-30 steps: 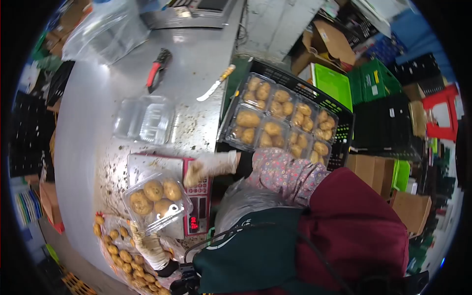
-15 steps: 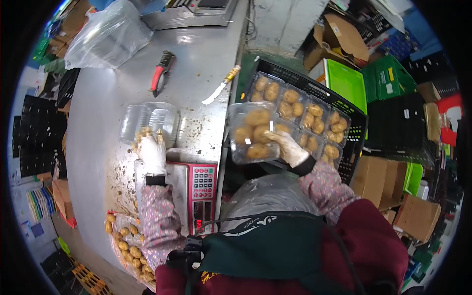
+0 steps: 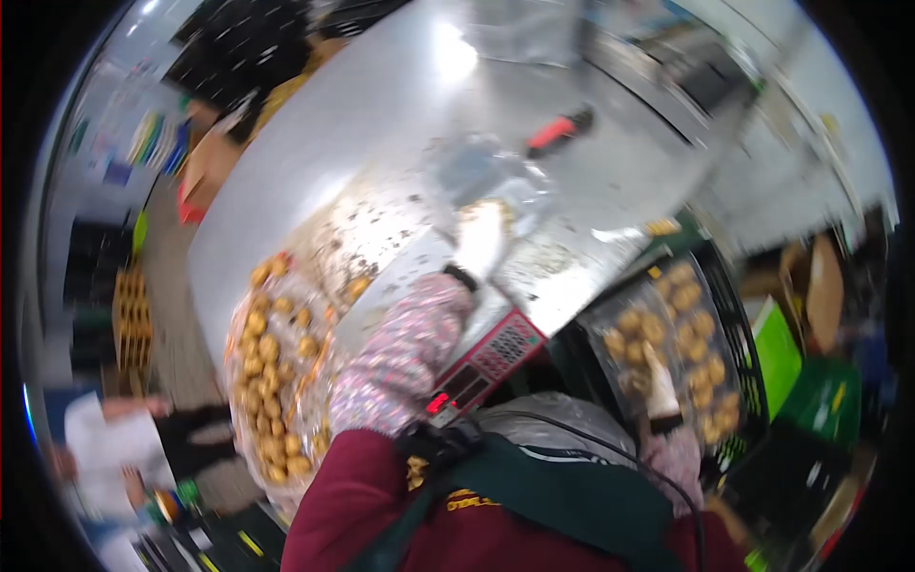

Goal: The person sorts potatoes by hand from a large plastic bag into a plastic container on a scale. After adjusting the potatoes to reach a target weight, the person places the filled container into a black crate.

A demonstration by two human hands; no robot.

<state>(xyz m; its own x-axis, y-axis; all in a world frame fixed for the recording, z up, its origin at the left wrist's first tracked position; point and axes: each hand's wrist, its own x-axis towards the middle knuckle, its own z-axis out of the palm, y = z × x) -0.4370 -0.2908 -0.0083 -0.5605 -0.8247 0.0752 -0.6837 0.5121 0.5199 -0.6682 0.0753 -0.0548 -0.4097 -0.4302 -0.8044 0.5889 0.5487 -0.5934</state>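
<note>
My left hand, in a soiled white glove, reaches over the steel table, its fingers closed at the near edge of an empty clear plastic punnet, blurred by motion. Down at the right, my gloved right hand grips a clear punnet of potatoes at its near side. That punnet overlaps the left part of a black crate, where other filled punnets sit in rows. Below my left forearm is a red-framed scale with a lit red display.
An open plastic bag of potatoes lies at the table's near left, a loose potato beside it. A red-handled tool and a knife lie on the steel table. Another person is at far left.
The view has swung left, bringing the potato bag and another person into sight. My right hand has brought its punnet over the crate's left part. My left hand stays at the empty punnet.
</note>
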